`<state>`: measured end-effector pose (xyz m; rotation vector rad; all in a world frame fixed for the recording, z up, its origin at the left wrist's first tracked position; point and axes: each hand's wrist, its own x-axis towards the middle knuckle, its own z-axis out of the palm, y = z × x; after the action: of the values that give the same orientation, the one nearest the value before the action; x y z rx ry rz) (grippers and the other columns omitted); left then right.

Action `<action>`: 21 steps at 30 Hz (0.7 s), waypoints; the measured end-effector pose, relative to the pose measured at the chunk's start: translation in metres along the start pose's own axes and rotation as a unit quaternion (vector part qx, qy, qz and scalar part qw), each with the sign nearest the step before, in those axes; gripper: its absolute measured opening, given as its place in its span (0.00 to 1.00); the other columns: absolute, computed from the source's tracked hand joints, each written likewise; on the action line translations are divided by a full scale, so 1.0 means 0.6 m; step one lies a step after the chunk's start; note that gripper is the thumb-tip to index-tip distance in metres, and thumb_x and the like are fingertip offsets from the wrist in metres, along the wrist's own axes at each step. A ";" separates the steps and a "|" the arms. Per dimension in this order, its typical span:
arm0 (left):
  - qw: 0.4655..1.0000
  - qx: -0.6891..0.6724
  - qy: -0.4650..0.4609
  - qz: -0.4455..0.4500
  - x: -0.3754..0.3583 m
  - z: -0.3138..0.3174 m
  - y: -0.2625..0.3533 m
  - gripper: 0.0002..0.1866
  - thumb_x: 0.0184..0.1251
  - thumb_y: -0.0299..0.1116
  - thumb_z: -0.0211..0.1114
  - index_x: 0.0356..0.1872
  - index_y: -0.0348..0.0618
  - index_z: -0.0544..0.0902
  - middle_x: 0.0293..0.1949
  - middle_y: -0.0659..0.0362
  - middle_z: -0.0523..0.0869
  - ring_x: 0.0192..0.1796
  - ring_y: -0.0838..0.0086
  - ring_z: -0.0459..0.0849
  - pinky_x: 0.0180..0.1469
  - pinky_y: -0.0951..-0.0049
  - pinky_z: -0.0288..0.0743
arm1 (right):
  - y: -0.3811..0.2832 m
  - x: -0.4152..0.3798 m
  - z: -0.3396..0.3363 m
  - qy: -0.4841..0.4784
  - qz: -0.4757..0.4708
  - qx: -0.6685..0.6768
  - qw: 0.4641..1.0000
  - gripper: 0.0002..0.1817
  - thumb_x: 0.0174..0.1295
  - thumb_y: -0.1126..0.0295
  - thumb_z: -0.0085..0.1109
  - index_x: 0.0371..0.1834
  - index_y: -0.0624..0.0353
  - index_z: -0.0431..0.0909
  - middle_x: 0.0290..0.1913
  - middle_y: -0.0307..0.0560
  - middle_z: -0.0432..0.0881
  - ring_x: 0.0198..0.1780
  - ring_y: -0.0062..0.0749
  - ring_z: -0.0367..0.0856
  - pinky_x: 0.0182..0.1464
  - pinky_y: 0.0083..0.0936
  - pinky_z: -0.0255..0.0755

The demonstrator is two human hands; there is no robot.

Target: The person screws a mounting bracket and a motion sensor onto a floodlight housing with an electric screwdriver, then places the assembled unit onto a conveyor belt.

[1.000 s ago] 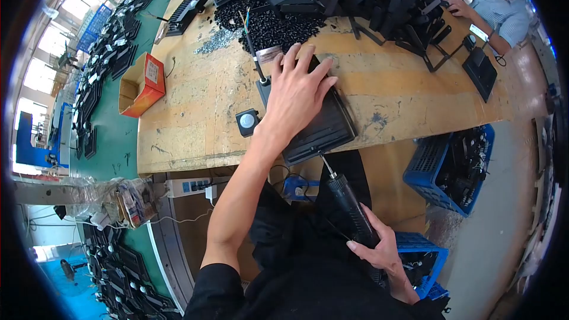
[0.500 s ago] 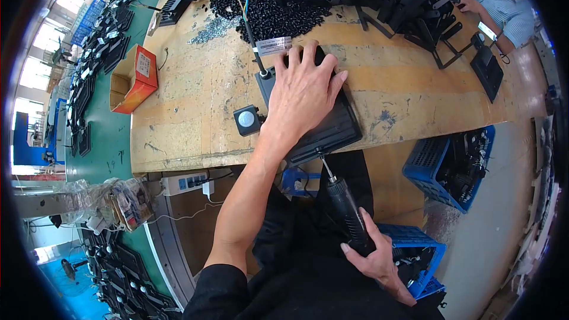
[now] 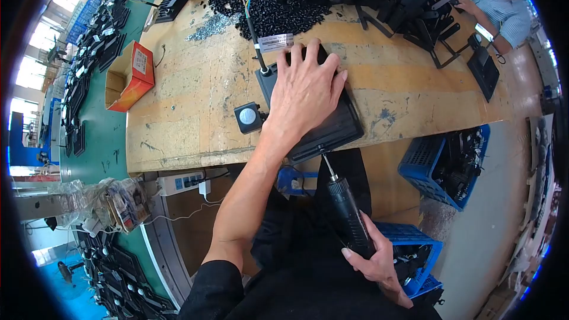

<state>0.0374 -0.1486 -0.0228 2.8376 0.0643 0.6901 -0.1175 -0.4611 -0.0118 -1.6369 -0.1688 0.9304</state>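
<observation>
My left hand (image 3: 303, 92) is spread over a black floodlight housing (image 3: 335, 127), its fingers curled over the top and holding it against the table. A cable (image 3: 255, 38) with bare coloured wire ends rises from the housing's far left corner. Beside its left edge sits a small sensor (image 3: 248, 117) with a round white lens. My right hand (image 3: 376, 261) is wrapped round the lower part of a black electric screwdriver (image 3: 348, 213). The screwdriver points up and away from me, its bit meeting the housing's near edge. Whether a screw sits under the tip is too small to tell.
Small black parts (image 3: 290, 21) and silver screws (image 3: 212, 27) lie beyond the housing, near piled black brackets (image 3: 409, 3). An orange box (image 3: 139, 86) stands left. Blue crates (image 3: 424, 178) flank the table's right front. Another person (image 3: 510, 12) works at far right.
The camera view has shifted slightly. Both hands keep their hold, and the screwdriver bit stays at the housing's near edge.
</observation>
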 end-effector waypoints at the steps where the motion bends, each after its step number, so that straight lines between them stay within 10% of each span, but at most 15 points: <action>1: 1.000 0.008 -0.006 -0.004 -0.001 0.000 0.000 0.16 0.82 0.47 0.60 0.51 0.45 0.85 0.60 0.47 0.79 0.66 0.49 0.76 0.71 0.46 0.65 | 0.003 0.001 0.000 0.000 -0.003 -0.005 1.000 0.46 0.63 0.73 0.76 0.84 0.67 0.63 0.62 0.50 0.85 0.55 0.26 0.86 0.61 0.24 0.78; 4: 1.000 0.018 0.003 0.001 -0.001 0.002 -0.001 0.16 0.82 0.47 0.60 0.51 0.45 0.85 0.60 0.47 0.79 0.66 0.49 0.76 0.71 0.46 0.65 | 0.009 0.003 0.005 -0.008 -0.008 0.019 1.000 0.46 0.64 0.73 0.75 0.85 0.67 0.61 0.58 0.48 0.86 0.46 0.22 0.87 0.51 0.21 0.81; 6: 1.000 0.014 -0.002 0.000 -0.001 -0.001 -0.001 0.16 0.82 0.47 0.60 0.51 0.45 0.85 0.60 0.47 0.79 0.65 0.49 0.76 0.71 0.46 0.65 | -0.006 0.003 0.015 -0.007 0.034 0.082 0.996 0.47 0.63 0.77 0.72 0.86 0.68 0.58 0.40 0.45 0.85 0.25 0.17 0.79 0.27 0.17 0.72; 21: 0.999 0.050 0.001 0.002 -0.004 -0.003 0.005 0.28 0.82 0.52 0.57 0.67 0.39 0.80 0.65 0.41 0.79 0.68 0.45 0.75 0.73 0.44 0.64 | -0.001 0.015 -0.003 -0.112 0.110 0.260 0.953 0.46 0.67 0.74 0.70 0.86 0.66 0.55 0.36 0.46 0.82 0.21 0.23 0.78 0.22 0.20 0.69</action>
<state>0.0345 -0.1513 -0.0220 2.9329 0.0970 0.7087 -0.1102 -0.4570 -0.0156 -1.0740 0.1047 1.2131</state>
